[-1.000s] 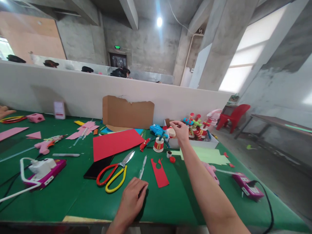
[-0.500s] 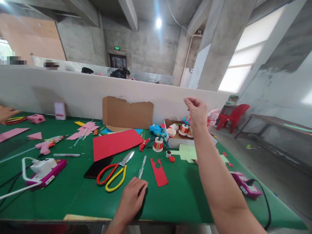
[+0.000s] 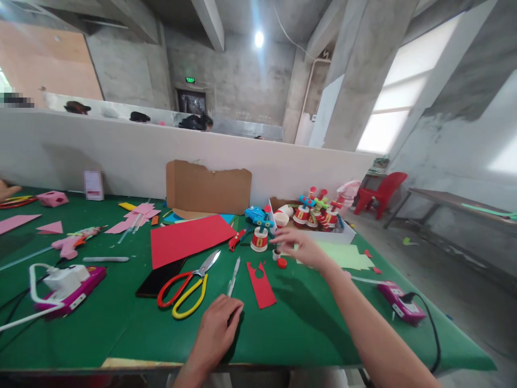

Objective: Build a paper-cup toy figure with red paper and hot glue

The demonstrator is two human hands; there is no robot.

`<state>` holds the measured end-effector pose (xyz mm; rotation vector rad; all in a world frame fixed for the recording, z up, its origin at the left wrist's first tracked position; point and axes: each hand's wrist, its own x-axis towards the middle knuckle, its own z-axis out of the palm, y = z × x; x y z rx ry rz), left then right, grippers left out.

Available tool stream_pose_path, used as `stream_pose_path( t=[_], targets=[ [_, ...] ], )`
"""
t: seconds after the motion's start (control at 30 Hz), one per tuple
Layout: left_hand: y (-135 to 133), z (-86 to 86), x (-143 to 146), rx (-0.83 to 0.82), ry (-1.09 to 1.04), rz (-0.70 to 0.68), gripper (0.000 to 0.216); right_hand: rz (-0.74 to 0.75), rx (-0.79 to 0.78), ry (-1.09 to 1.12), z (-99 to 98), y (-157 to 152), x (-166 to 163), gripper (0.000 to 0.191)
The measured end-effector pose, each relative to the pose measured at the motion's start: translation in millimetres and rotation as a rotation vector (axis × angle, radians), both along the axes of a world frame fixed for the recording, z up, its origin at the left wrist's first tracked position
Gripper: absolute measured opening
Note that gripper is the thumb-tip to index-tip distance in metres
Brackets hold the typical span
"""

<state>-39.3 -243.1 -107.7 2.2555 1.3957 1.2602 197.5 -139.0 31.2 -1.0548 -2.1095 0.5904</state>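
Note:
My left hand lies palm down on the green table cover near the front edge, fingers flat, its fingertips over the near end of a thin pen-like tool. My right hand reaches forward low over the table with its fingers stretched out and nothing in them. It hovers just right of a small red cap and a small white cup figure. A red paper cutout lies between my two hands.
Red-and-yellow scissors, a red paper sheet and a black phone lie left of centre. A white box of finished cup figures stands behind my right hand. Glue guns sit at both sides. Another person's hand shows far left.
My right hand, raised with fingers pinched half a second ago, has dropped to the table near the red cap and opened. The left hand has stayed put.

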Motion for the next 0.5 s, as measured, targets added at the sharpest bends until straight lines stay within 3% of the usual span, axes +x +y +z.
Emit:
stream_pose_path(
  t=[0.07,0.13,0.17,0.3,0.4,0.5],
  targets=[
    [0,0.0,0,-0.012,0.008,-0.001,0.025,-0.024,-0.070,-0.323,-37.8,-1,2,0.032],
    [0,0.0,0,-0.025,0.020,-0.001,0.025,-0.205,-0.079,-0.481,-60.6,4,8,0.011],
    [0,-0.1,0,-0.028,0.025,-0.001,0.025,-0.285,-0.058,-0.467,-66.3,9,11,0.011],
    [0,-0.3,0,-0.025,0.036,0.002,0.026,-0.491,-0.034,0.009,-66.2,38,16,0.006],
    [0,-0.2,0,-0.032,0.044,0.005,0.027,-0.571,-0.248,0.461,-61.9,59,5,0.012],
    [0,-0.4,0,-0.047,0.044,0.004,0.026,-0.546,-0.390,0.650,-62.8,72,-14,0.010]
  ],
)
